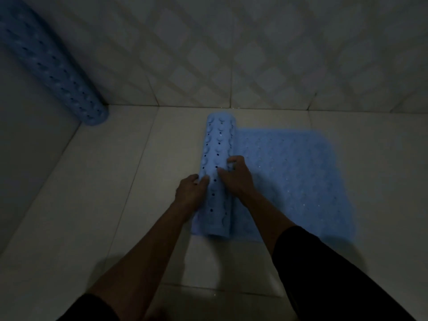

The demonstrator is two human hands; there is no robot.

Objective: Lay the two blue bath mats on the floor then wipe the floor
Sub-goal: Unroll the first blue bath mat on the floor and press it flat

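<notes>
First mat point(278, 181) was half unrolled on the floor point(92, 193): flat part lay to the right, roll point(217, 170) stood at its left edge, long axis running away from the person toward the wall point(231, 54). Left hand point(191, 191) pressed the roll's left flank, fingers curled on it; right hand point(238, 174) sat on top at the seam, fingers bent, gripping the roll. Both hands equally near. Remaining roll probably needs pushing left. Second mat point(51, 68) was rolled up, leaning in the left corner, well apart.

Tiled floor point(97, 205) — half-unrolled mat point(289, 181), rolled mat point(46, 66).
</notes>
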